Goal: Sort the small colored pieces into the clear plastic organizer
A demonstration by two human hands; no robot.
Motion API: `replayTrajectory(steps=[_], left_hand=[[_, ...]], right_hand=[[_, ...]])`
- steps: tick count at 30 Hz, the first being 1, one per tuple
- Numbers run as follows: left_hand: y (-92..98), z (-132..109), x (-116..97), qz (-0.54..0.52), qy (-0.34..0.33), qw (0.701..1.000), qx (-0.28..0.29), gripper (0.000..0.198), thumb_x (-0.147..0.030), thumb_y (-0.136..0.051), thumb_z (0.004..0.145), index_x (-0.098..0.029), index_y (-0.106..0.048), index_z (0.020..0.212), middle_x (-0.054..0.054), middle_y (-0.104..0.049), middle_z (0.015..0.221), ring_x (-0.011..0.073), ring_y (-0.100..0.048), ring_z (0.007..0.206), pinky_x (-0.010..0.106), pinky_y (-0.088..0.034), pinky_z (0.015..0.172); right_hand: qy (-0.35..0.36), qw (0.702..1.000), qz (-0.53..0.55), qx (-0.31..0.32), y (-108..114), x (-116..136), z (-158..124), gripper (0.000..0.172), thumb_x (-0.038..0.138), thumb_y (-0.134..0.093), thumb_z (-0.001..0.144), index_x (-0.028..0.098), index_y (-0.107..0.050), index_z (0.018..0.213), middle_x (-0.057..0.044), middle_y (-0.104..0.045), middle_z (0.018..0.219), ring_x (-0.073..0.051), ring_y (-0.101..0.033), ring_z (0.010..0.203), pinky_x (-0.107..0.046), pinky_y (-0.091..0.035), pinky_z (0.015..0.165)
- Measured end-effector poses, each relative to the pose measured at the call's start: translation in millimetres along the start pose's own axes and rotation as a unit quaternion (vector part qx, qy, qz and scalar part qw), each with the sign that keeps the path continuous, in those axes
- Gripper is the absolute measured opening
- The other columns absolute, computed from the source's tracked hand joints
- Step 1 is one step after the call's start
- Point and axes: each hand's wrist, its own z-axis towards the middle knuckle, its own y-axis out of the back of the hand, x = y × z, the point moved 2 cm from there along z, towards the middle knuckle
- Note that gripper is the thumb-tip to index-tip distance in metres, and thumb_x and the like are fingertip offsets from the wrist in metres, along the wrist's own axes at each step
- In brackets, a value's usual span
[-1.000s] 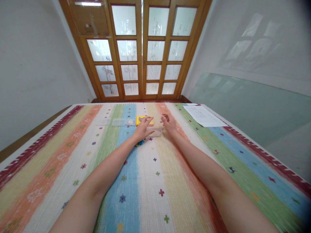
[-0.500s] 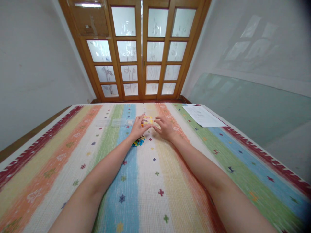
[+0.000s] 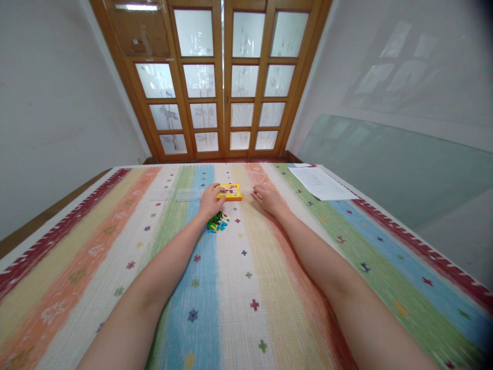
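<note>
A small flat yellow box (image 3: 233, 192) with printing on its top lies on the patterned tablecloth. My left hand (image 3: 211, 202) grips its left end, fingers over the top and thumb along the near side. My right hand (image 3: 268, 199) is a short way to the right, apart from the box. Its fingers are loosely bent, with nothing visible between them. Just beyond it is a faint clear plastic piece (image 3: 259, 176). A small heap of colourful pieces (image 3: 218, 223) in green, blue and yellow lies below my left wrist.
Clear plastic trays (image 3: 188, 195) lie left of my left hand. A printed paper sheet (image 3: 321, 183) rests at the far right of the striped tablecloth (image 3: 239, 288). Wooden doors with glass panes (image 3: 242, 80) stand behind the table, and a pale green panel (image 3: 389, 169) leans at right.
My right hand has moved right, away from the box. The box top now shows more clearly, and a clear plastic piece appears beyond my right hand. My left hand has shifted slightly left.
</note>
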Motion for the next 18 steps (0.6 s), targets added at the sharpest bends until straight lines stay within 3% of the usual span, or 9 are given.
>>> replayTrajectory(steps=[4, 8, 18], left_hand=[[6.8, -4.3, 18.9, 0.087, 0.044, 0.995, 0.026, 0.037, -0.026, -0.066, 0.082, -0.022, -0.067, 0.119, 0.013, -0.062, 0.131, 0.0321, -0.053, 0.126, 0.051, -0.037, 0.114], [7.1, -7.3, 29.3, 0.115, 0.042, 0.991, 0.057, 0.053, -0.029, -0.068, 0.079, -0.022, -0.062, 0.131, 0.013, -0.062, 0.135, 0.0333, -0.050, 0.129, 0.051, -0.034, 0.114], [6.5, -6.3, 32.7, 0.132, 0.031, 0.989, 0.058, 0.039, -0.027, -0.063, 0.087, -0.024, -0.066, 0.126, 0.012, -0.066, 0.134, 0.0334, -0.052, 0.124, 0.053, -0.033, 0.110]], right_hand=[[-0.029, 0.997, -0.047, 0.061, -5.2, -18.4, -1.8, 0.020, 0.034, -0.057, 0.098, 0.019, -0.069, 0.091, -0.011, -0.070, 0.098, -0.024, -0.063, 0.095, -0.035, -0.049, 0.087], [-0.021, 0.995, -0.049, 0.084, -8.7, -21.1, -3.5, 0.017, 0.034, -0.060, 0.095, 0.019, -0.069, 0.092, -0.010, -0.069, 0.099, -0.024, -0.063, 0.096, -0.034, -0.048, 0.088], [-0.003, 0.996, -0.068, 0.062, -7.8, -11.1, -0.9, 0.019, 0.034, -0.060, 0.095, 0.019, -0.070, 0.089, -0.013, -0.069, 0.098, -0.028, -0.061, 0.104, -0.040, -0.047, 0.094]])
